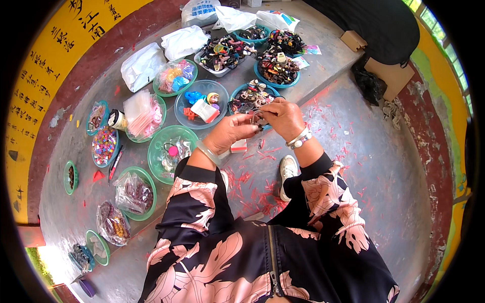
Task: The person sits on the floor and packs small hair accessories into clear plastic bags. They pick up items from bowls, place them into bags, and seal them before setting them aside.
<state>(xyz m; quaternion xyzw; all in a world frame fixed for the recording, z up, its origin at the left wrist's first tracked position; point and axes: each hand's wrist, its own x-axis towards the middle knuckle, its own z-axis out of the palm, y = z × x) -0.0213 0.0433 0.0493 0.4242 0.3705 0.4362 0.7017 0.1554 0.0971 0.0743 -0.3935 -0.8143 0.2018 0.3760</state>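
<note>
On the yellow wall at my left I see columns of black Chinese characters (the top ones largest); on the white bag ahead of me, blue ones.

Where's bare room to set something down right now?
Widest: grey floor between the right sleeve and maroon band. Smaller: between the yellow-brown bag and small green bowl. Crowded: bowls beyond the left hand; red scraps around the shoes.

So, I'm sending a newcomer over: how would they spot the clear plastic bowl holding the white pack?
On the raised grey surface, look ahead and left of the person's left hand. The round, clear, bluish plastic bowl sits left of a blue plastic bowl of tangled dark items. Its see-through wall and white boxy pack set it apart.
</note>
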